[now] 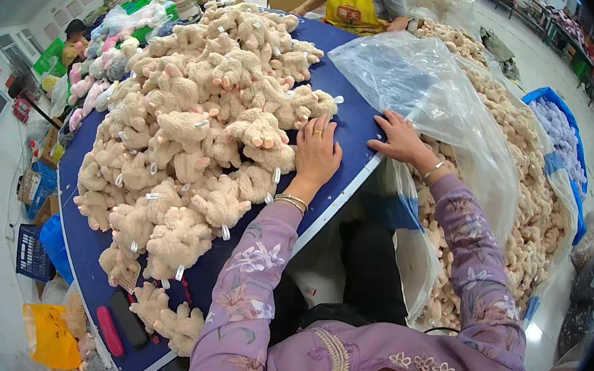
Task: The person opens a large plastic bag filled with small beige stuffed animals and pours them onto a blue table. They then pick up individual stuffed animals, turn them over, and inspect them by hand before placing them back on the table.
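Observation:
A large heap of beige plush toys (181, 128) with pink tips and small white tags covers much of the blue tabletop (340, 68). My left hand (317, 148) rests at the heap's right edge, palm down, its fingertips beside a plush toy (306, 105). Nothing shows in its grasp. Near the table's right edge, my right hand (401, 138) lies with fingers spread, next to a clear plastic sheet (400, 71). That sheet partly covers a big woven sack (418, 259) filled with more beige plush pieces (526, 193).
Across the table stands a person in a yellow apron (351, 7). A pink case (109, 330) and a dark case (129, 318) lie at the near left corner. Pastel plush toys (110, 55) are piled behind the heap. A blue sack (558, 137) stands far right.

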Demonstrator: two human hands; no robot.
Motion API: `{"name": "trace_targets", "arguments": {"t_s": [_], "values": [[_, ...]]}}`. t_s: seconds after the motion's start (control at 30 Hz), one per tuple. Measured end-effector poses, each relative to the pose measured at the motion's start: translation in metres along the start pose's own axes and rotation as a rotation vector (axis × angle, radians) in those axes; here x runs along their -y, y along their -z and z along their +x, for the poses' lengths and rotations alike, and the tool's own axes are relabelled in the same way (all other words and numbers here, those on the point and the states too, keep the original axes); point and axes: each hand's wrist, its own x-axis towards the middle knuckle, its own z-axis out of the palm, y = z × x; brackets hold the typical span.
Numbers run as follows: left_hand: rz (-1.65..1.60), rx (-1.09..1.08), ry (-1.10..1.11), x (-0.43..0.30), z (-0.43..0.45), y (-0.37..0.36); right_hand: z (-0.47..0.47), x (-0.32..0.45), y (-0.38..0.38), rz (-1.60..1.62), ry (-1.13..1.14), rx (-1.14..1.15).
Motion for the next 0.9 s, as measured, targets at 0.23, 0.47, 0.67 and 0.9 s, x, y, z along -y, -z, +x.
{"name": "trace_targets", "arguments": {"t_s": [0.23,0.47,0.67,0.9], "values": [[-0.144,0.049,-0.055,-0.023,-0.044,0.03,-0.033,0.062,-0.027,0.274,0.222,-0.329],[-0.336,0.147,0.038,-0.026,-0.085,0.071,-0.067,0.104,-0.062,0.147,0.026,-0.39],[-0.356,0.107,0.06,-0.015,-0.113,0.098,-0.063,0.101,-0.065,0.104,-0.007,-0.375],[-0.381,0.126,0.184,-0.005,-0.123,0.104,-0.048,0.11,-0.06,0.094,-0.042,-0.419]]}}
